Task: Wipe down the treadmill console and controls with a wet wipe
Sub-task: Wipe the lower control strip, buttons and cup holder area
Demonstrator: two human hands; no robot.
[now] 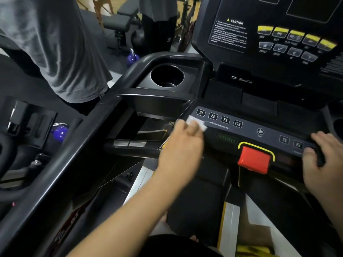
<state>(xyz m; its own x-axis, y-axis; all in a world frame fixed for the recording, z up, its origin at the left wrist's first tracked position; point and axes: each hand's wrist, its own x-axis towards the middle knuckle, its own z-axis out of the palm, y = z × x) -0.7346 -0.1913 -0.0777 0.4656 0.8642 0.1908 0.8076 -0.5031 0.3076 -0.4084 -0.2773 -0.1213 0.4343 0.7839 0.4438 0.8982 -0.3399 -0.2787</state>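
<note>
The black treadmill console [259,101] fills the right half of the head view. Its lower control strip [246,129] carries numbered incline buttons, a fan button and a green START label. My left hand [182,145] presses a white wet wipe [196,122] onto the left end of that strip, just below the buttons 3 and 6. My right hand [323,160] rests on the right end of the strip, fingers curled over its front edge beside another 3 and 6. A red stop key [254,160] with a yellow border sits between my hands.
The upper panel [295,39] holds yellow and grey buttons and a caution label. A round cup holder [167,76] lies left of the console. Two people in grey shirts [61,43] stand at the left and back. A purple kettlebell [132,58] sits on the floor.
</note>
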